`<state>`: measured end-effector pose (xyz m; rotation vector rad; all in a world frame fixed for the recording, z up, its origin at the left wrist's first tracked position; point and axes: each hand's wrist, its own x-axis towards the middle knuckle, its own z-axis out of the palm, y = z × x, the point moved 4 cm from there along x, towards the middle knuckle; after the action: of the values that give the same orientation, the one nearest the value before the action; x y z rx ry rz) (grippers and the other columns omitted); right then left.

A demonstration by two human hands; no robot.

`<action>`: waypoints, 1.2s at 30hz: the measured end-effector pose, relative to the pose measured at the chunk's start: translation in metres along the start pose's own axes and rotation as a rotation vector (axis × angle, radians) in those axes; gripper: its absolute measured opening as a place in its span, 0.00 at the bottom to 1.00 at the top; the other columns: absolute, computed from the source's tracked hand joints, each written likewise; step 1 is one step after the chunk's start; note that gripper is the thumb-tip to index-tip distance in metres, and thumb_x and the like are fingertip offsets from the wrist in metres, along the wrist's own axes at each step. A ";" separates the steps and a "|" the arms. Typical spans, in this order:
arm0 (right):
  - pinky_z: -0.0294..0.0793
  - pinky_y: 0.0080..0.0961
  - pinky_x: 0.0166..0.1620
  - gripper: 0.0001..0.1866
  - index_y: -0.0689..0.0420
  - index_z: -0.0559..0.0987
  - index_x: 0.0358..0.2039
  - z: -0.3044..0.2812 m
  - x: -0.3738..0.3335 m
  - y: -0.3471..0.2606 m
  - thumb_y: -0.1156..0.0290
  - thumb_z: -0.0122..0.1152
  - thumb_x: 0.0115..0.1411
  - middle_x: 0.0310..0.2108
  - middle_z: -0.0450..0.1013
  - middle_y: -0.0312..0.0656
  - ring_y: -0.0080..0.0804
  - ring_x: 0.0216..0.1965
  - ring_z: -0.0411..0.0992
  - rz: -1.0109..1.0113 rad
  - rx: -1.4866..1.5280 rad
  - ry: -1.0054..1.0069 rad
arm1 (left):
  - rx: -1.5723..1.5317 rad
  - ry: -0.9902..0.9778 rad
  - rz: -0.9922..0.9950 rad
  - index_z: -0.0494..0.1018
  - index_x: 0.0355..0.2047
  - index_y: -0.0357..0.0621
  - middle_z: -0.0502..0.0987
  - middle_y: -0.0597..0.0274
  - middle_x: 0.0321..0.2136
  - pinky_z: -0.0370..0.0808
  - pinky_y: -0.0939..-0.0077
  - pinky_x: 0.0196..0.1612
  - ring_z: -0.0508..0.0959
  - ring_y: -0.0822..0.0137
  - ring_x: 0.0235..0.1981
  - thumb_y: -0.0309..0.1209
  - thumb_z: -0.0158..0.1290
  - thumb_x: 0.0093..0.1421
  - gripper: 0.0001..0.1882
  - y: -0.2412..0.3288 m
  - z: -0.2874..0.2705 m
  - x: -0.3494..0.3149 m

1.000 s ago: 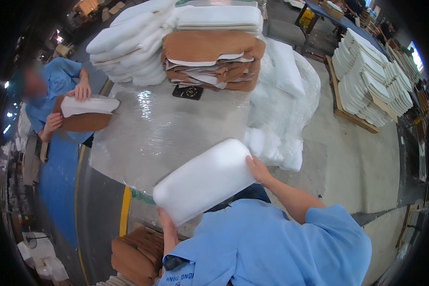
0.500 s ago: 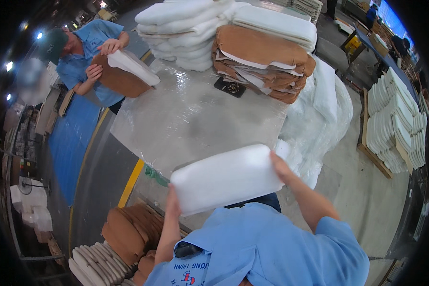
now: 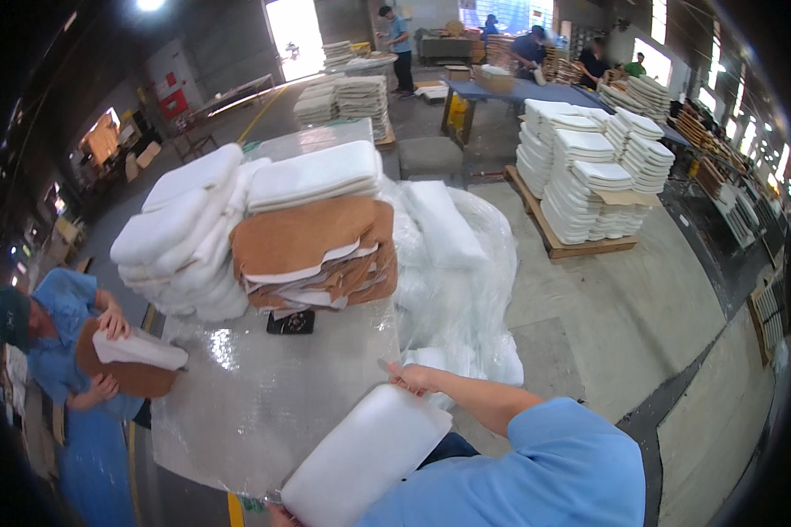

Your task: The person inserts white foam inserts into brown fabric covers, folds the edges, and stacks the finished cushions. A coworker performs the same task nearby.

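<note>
A thick white foam pad (image 3: 369, 457) with rounded corners lies tilted across the near edge of the plastic-covered table (image 3: 237, 413), close to my body. At its far right end my right hand (image 3: 413, 378) is closed on the corner. My left hand (image 3: 279, 516) grips the opposite, near left end; most of it is cut off by the lower edge. Across the table on the left, a co-worker (image 3: 61, 325) in a blue shirt holds a brown cover (image 3: 141, 378) partly around another white pad (image 3: 136, 349).
Brown covers (image 3: 312, 237) are stacked on the table, a small black object (image 3: 290, 322) before them. White pads (image 3: 176, 228) are heaped behind at left. Plastic-wrapped padding (image 3: 457, 290) stands right of the table. Farther right, a wooden pallet (image 3: 589, 249) bears stacked white pads (image 3: 571, 202).
The view has swung up and to the right. The pad has tilted, its right end now farther from me, with both hands still on it. The co-worker still holds the brown cover and pad.
</note>
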<state>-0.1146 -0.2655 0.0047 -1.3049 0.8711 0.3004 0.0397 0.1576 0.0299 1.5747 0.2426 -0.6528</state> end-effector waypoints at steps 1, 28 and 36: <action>0.76 0.42 0.48 0.46 0.56 0.77 0.61 -0.024 0.000 0.004 0.26 0.34 0.71 0.55 0.75 0.47 0.38 0.45 0.75 -0.039 0.059 0.091 | 0.014 -0.031 -0.001 0.65 0.67 0.41 0.74 0.46 0.61 0.71 0.48 0.61 0.74 0.48 0.61 0.60 0.36 0.76 0.37 0.002 0.016 0.006; 0.74 0.44 0.55 0.51 0.61 0.76 0.63 -0.013 -0.056 0.100 0.24 0.30 0.70 0.58 0.78 0.48 0.38 0.52 0.77 0.054 0.291 -0.079 | 0.147 -0.174 0.005 0.65 0.67 0.40 0.74 0.46 0.61 0.71 0.48 0.62 0.74 0.48 0.61 0.59 0.37 0.76 0.37 0.028 0.096 0.025; 0.74 0.47 0.58 0.52 0.62 0.71 0.67 -0.015 -0.074 0.106 0.24 0.27 0.70 0.62 0.74 0.54 0.44 0.58 0.75 0.090 0.389 -0.064 | 0.162 -0.167 0.017 0.65 0.67 0.40 0.74 0.46 0.61 0.71 0.48 0.62 0.74 0.48 0.62 0.59 0.37 0.76 0.37 0.033 0.092 0.025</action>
<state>-0.2374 -0.2303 -0.0188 -0.8933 0.8851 0.2279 0.0537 0.0589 0.0454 1.6638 0.0523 -0.8026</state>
